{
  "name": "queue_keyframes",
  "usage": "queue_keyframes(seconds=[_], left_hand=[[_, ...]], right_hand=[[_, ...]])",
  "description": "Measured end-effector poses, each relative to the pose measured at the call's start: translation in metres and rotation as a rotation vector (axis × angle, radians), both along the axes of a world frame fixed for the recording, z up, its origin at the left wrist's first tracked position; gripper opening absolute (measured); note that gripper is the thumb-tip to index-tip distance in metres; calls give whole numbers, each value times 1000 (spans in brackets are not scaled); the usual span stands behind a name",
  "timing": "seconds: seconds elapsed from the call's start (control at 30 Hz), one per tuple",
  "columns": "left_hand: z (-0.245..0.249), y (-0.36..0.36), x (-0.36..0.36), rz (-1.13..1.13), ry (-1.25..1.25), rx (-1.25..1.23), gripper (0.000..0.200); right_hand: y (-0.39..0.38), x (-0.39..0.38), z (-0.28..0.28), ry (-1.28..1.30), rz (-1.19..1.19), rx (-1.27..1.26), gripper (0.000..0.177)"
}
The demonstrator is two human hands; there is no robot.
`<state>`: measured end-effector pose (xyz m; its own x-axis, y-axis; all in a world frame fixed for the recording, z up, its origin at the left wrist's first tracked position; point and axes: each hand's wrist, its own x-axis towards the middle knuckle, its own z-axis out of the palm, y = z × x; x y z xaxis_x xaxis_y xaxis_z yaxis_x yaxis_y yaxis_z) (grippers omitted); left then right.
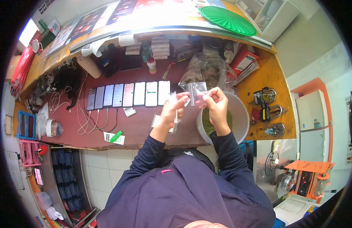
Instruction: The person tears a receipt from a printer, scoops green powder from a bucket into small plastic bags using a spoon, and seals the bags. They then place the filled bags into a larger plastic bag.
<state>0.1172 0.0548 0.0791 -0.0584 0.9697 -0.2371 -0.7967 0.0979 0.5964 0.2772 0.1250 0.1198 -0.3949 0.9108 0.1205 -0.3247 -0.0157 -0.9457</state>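
Between my hands, over the front of the red-brown desk, is a small clear zip bag [196,91]. My right hand [217,108] pinches its right side between thumb and fingers. My left hand [173,110] is closed around more clear plastic bags [157,121], which stick out past the fingers, and its fingertips are right at the zip bag's left edge. Under my right hand stands a white tub [240,114] with green, dried-leaf-like material [206,122] inside; my right forearm hides part of it.
A row of several phones [128,95] with cables lies left of my hands. A green marker [116,136] rests on a paper slip near the front edge. Behind the tub is a large clear plastic bag [206,64]. Metal-clamped jars [265,96] stand on the right.
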Motion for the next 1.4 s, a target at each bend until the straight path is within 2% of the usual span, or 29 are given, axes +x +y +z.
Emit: queue_keyframes(seconds=[0.07,0.1,0.13,0.17,0.2,0.23,0.27,0.3,0.33,0.4,0.43,0.5,0.57,0.63,0.67,0.73,0.77,0.83,0.87,0.93,1.0,1.07,1.2,1.27,1.3,1.33,1.4], left_hand=[[3,1,7,-38,290,-44,24],[6,3,11,10,265,-27,16],[7,2,10,9,264,-26,16],[8,2,8,28,369,-36,14],[8,3,7,46,474,-45,14],[4,4,8,42,476,-43,14],[-4,6,9,105,581,80,14],[-5,7,10,172,684,206,15],[-6,7,10,170,685,205,15],[-5,5,9,102,993,197,16],[17,2,11,115,1189,227,15],[21,2,11,60,1175,209,15],[20,2,7,2,1162,191,18],[20,4,2,-124,1134,312,20],[19,3,5,-129,1134,313,20],[29,-1,18,-110,1635,402,24],[22,0,25,-125,1702,425,26],[10,2,38,-101,1875,476,24],[5,4,39,-87,1954,493,24],[-3,16,35,130,1996,463,25],[-6,24,32,215,1994,568,24],[-11,22,41,440,1912,560,23],[-10,13,57,462,1793,729,25],[-11,11,56,348,1845,658,25],[-9,11,55,333,1819,660,27],[-7,12,53,329,1816,658,27],[2,14,47,206,1631,810,32]], right_hand=[[0,2,-1,10,5,-8,15],[1,4,-2,22,32,-26,14],[2,5,-3,35,59,-43,14],[0,4,-4,35,57,-41,14],[-3,-1,0,-185,-155,201,17],[-7,-3,4,-405,-370,440,20],[-10,0,8,-405,-375,437,20],[-12,3,13,-540,-342,644,23],[-15,5,18,-674,-302,849,25],[-20,7,18,-733,-240,827,24],[-15,11,15,-706,-120,766,22],[-4,22,13,-647,106,691,19],[1,32,14,-648,166,638,18],[7,44,9,-657,295,603,16],[6,48,5,-657,291,600,16],[-3,49,6,-835,213,732,17],[-8,46,6,-835,211,730,17],[-17,37,6,-1042,-82,790,18],[-17,36,4,-1042,-84,788,18],[-14,35,-10,-1278,-410,803,19],[-7,41,-21,-1187,-451,774,19],[-3,43,-23,-1061,-401,666,22],[1,41,-20,-897,-337,539,25],[4,46,-9,-881,-385,305,46],[3,48,-12,-936,-401,402,63],[3,50,-12,-940,-400,398,63],[3,53,-10,-809,-241,147,65]])
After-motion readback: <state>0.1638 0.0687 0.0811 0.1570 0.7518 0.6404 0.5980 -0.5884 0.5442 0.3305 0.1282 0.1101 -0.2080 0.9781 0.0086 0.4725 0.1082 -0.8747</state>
